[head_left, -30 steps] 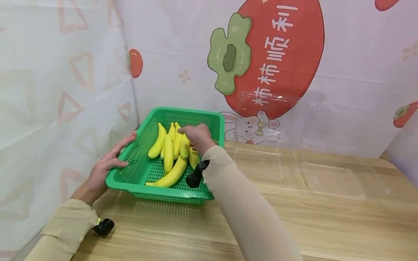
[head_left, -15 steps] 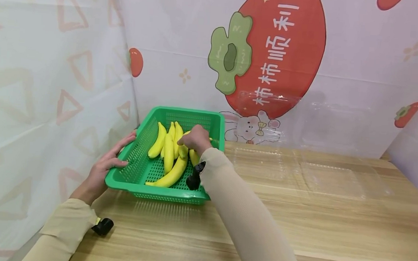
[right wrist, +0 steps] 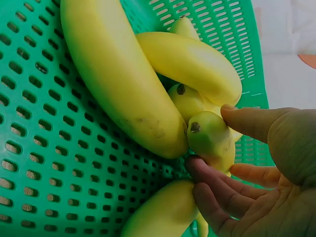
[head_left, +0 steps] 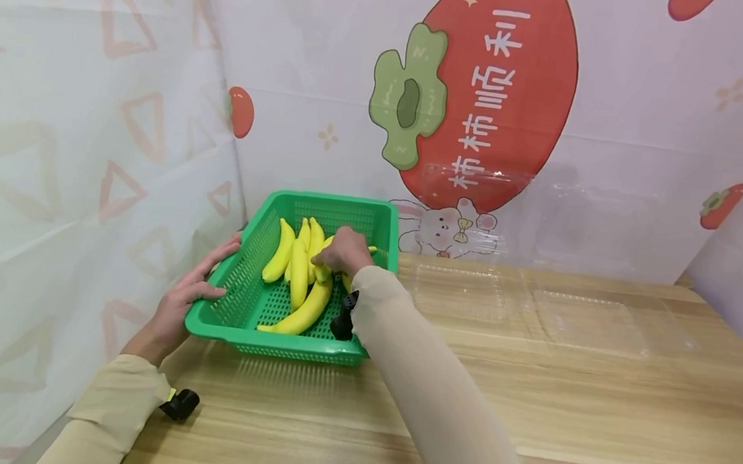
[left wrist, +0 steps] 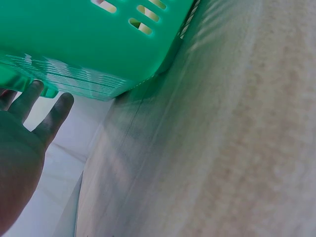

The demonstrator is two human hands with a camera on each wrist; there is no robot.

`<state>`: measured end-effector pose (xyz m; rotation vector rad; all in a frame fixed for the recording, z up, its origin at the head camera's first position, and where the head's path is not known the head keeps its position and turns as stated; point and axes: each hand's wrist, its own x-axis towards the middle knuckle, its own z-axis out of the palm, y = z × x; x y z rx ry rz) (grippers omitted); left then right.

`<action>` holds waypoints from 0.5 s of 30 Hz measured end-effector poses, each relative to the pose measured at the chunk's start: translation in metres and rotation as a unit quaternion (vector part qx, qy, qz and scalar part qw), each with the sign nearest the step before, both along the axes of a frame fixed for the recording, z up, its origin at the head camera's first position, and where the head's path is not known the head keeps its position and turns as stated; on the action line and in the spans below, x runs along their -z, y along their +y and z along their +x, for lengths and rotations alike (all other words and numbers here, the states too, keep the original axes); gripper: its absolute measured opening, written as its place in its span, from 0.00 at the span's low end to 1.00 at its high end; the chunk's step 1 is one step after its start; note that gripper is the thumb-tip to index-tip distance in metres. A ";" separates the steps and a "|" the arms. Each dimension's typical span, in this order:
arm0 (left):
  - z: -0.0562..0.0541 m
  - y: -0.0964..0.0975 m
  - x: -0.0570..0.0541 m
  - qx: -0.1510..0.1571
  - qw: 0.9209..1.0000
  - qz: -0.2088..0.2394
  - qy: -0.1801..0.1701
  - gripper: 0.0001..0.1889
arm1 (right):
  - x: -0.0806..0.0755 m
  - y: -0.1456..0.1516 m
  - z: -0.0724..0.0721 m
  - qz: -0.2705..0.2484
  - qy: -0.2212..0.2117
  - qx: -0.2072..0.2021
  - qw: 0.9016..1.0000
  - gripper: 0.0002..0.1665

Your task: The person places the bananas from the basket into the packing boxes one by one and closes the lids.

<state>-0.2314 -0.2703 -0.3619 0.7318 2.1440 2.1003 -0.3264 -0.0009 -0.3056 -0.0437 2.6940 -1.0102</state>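
A green plastic basket (head_left: 288, 342) stands at the left of the wooden table with several yellow bananas inside. My left hand (head_left: 178, 309) holds its left side, thumb at the rim and the other fingers along the outer wall. Inside the basket my right hand (head_left: 345, 250) pinches one banana (right wrist: 211, 133) near its dark-tipped end, thumb on one side and fingertips on the other. A large curved banana (head_left: 303, 313) lies closest to the front wall. Upright in the middle leans another banana (head_left: 299, 274). The right hand hides part of the pile.
Two transparent plastic boxes (head_left: 460, 288) with raised lids stand on the table (head_left: 565, 407) right of the basket. A patterned white cloth wall (head_left: 318, 58) closes off the back, and another cloth (head_left: 45, 240) runs close along the left.
My right hand has shifted a little toward the front of the basket and closed its grip around a banana, which has tilted. The left hand and basket stay practically in place.
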 end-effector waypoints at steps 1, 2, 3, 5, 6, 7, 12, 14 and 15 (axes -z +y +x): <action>0.000 0.000 0.000 0.000 1.000 0.001 -0.002 0.38 | 0.000 0.000 0.000 0.003 0.002 -0.003 1.000 0.18; -0.001 0.000 0.000 0.001 1.000 0.002 -0.003 0.38 | 0.000 0.000 0.000 0.006 0.004 -0.007 1.000 0.18; -0.001 0.000 -0.001 0.002 1.000 0.001 -0.004 0.38 | -0.001 0.000 0.000 0.008 0.005 -0.009 1.000 0.18; -0.001 0.000 -0.001 0.002 1.000 0.000 -0.007 0.38 | 0.000 -0.001 0.000 0.013 0.011 -0.014 1.000 0.18; -0.001 0.000 -0.001 0.001 1.000 -0.001 -0.008 0.38 | 0.000 -0.001 0.000 0.014 0.013 -0.016 1.000 0.18; -0.001 -0.001 -0.001 0.000 1.000 -0.003 -0.008 0.38 | 0.000 -0.002 0.000 0.015 0.016 -0.017 1.000 0.18; -0.001 -0.001 -0.001 0.003 1.000 -0.001 -0.012 0.38 | 0.000 -0.005 0.001 0.025 0.020 -0.018 0.999 0.17; -0.001 -0.001 -0.002 0.006 1.000 0.002 -0.012 0.38 | 0.000 -0.005 0.001 0.027 0.017 -0.016 0.999 0.18; -0.001 -0.001 -0.002 0.007 1.000 0.002 -0.010 0.38 | 0.001 -0.005 0.001 0.027 0.016 -0.015 0.999 0.19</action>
